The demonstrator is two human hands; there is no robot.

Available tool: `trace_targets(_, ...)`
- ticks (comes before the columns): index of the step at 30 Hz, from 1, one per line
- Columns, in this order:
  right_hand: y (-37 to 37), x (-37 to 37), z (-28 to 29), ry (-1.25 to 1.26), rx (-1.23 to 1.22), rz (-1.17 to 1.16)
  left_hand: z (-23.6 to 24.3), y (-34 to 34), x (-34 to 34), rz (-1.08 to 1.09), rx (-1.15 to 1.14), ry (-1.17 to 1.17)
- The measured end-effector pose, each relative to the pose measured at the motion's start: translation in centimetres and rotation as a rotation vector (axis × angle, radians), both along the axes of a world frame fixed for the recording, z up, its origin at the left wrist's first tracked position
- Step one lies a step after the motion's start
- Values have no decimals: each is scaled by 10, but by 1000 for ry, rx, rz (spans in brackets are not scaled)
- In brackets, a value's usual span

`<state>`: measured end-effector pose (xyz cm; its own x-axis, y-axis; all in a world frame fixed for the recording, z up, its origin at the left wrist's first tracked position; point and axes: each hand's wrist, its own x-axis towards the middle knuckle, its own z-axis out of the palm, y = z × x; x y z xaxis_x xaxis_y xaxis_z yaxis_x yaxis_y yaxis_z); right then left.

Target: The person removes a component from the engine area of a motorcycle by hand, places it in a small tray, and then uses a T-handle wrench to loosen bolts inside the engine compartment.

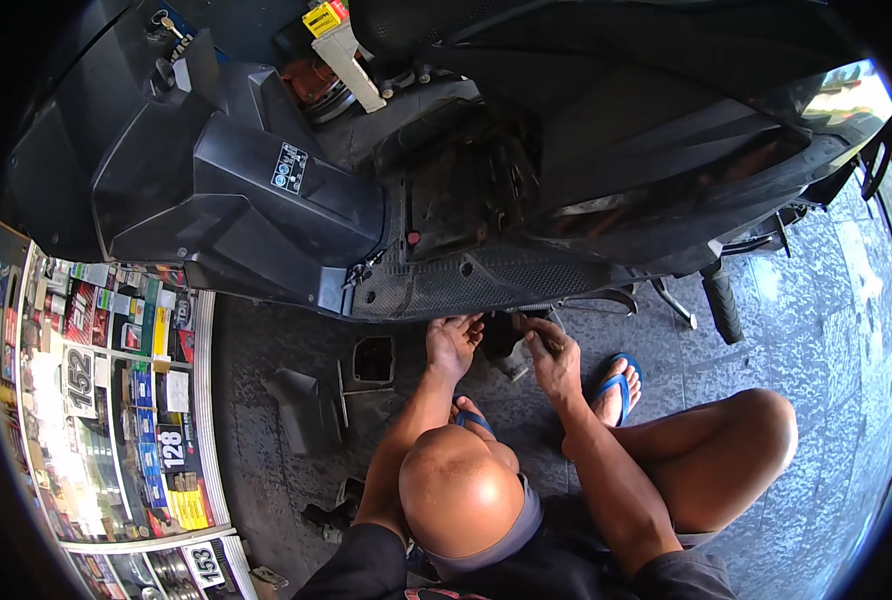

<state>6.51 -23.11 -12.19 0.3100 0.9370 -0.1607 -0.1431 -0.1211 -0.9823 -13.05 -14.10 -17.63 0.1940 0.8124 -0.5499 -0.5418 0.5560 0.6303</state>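
Observation:
A black scooter (296, 180) stands across the view in front of me. My left hand (453, 343) is palm up below the edge of its footboard (446, 290), fingers curled in; whatever they grip is hidden. To its right, my right hand (554, 360) is closed, thumb against fingers, on something too small to make out. Between the hands, under the scooter, sits a dark part with a pale metal end (512, 366). In the footboard, an uncovered opening (466, 200) shows dark parts inside.
On the floor left of my hands lie a square black frame (374, 358) and a dark plastic cover (304, 410). A glass display case (116, 400) of boxed goods lines the left side. The scooter's kickstand (674, 303) reaches down at right. My sandalled foot (618, 390) is beside my right hand.

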Motion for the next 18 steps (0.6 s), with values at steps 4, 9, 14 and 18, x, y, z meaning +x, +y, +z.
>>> trace_targets(4, -2, 6, 3, -19, 1, -5, 3, -1, 4, 68, -37, -164)
trace_targets(9, -2, 14, -13, -5, -27, -44, -6, 4, 6, 101, -32, -153)
trace_targets(14, 9, 12, -26, -135, -158, 0, -19, 5, 6, 187, -12, -173)
trace_targets(18, 32, -1, -37, -588, -126, 172, -22, 2, 6, 282, 53, -146)
